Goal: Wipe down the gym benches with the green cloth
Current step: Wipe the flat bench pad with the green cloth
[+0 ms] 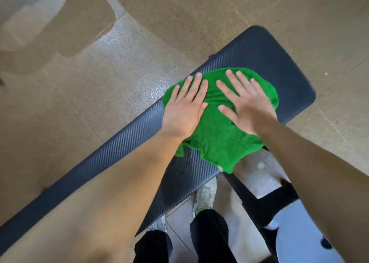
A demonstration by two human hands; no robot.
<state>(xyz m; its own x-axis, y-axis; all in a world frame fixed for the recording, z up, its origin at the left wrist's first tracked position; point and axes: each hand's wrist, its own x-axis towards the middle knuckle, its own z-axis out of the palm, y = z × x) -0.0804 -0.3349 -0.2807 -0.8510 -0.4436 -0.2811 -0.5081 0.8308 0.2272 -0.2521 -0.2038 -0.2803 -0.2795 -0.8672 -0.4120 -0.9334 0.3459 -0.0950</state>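
Observation:
A green cloth (217,139) lies spread on a dark padded gym bench (279,63) that runs from lower left to upper right. My left hand (185,109) presses flat on the cloth's left part, fingers straight and spread. My right hand (245,103) presses flat on its right part, fingers splayed the same way. The cloth's near edge hangs a little over the bench's near side. The bench's far rounded end lies bare beyond the cloth.
Speckled tan floor (99,83) surrounds the bench, with a lighter sunlit patch to the left. Below the bench I see my legs in black trousers, a pale shoe (205,196) and the bench's black metal frame (249,194).

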